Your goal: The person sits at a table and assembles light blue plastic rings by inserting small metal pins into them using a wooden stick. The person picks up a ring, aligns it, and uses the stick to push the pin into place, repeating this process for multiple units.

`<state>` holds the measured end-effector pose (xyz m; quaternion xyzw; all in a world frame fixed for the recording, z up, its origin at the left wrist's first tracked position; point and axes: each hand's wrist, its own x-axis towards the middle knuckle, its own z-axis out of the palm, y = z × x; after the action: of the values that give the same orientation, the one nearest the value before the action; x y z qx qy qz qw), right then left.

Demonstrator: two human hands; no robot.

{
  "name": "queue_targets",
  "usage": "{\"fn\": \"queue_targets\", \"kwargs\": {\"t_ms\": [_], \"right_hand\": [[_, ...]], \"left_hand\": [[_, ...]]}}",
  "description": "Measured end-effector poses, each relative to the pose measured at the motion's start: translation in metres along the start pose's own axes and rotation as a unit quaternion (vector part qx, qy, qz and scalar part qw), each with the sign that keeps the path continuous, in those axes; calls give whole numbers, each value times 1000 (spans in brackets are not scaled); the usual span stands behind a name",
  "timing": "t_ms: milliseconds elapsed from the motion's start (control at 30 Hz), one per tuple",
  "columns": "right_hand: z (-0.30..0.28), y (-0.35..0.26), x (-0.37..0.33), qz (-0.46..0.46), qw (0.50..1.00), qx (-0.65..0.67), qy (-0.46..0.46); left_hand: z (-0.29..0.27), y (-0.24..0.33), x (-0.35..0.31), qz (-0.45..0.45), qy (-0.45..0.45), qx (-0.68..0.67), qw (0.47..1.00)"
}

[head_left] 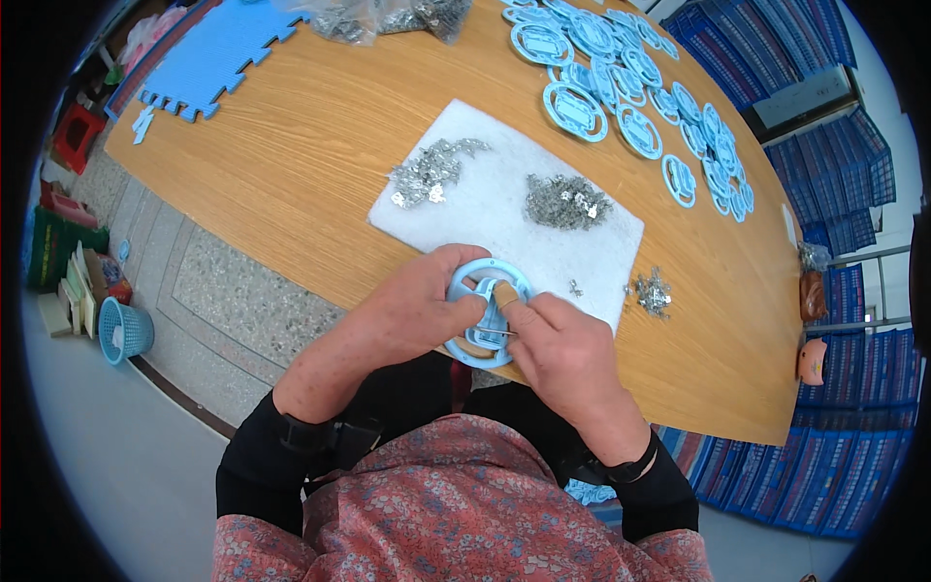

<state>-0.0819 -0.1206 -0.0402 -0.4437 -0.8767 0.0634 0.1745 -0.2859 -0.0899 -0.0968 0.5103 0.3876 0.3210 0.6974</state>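
Note:
My left hand (412, 306) grips the left side of a light-blue plastic ring-shaped piece (465, 350), its thumb lying over the inner part. The piece is held over the table's near edge. My right hand (567, 359) is closed around a thin metal tool (497, 332), whose slim shaft crosses the lower inner part of the ring; the rest of it is hidden in the fingers. A tan cover (504, 294) sits on a right fingertip, which presses on the piece's middle. Just beyond lies a white foam pad (485, 228) bearing two heaps of small metal parts (427, 175).
A third small metal heap (652, 293) lies right of the pad. Many similar blue ring pieces (638, 131) spread across the table's far right. A blue foam mat (218, 58) and bagged metal parts (388, 19) lie at the far left. Blue stacks (844, 466) stand beyond the right edge.

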Motion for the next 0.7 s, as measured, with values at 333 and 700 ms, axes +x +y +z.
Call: {"fn": "queue_targets", "kwargs": {"t_ms": [333, 700], "right_hand": [[-18, 6, 0, 80, 995, -35, -43], [-21, -5, 8, 29, 993, -110, -21]], "left_hand": [[0, 4, -2, 9, 8, 15, 1000], [-1, 6, -1, -2, -4, 33, 999]]}}
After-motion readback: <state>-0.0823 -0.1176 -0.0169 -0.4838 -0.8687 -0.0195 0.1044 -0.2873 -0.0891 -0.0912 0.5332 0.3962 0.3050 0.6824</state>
